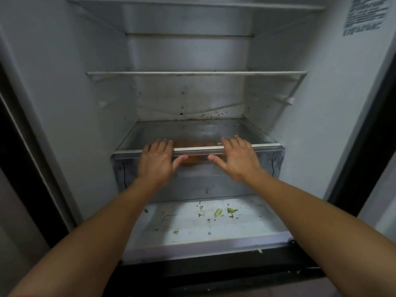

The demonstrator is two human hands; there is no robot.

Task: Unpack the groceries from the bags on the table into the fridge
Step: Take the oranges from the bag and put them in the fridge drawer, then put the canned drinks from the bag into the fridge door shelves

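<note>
Left hand (155,162) and right hand (236,160) lie flat, fingers straight, on the drawer (267,161); only orange produce (191,159) shows inside; much unpacking likely remains

The only writing in view is a white printed label (365,13) stuck high on the right inner wall of the fridge (334,103). It carries many dense lines of dark print, all too small and blurred to read.
</note>
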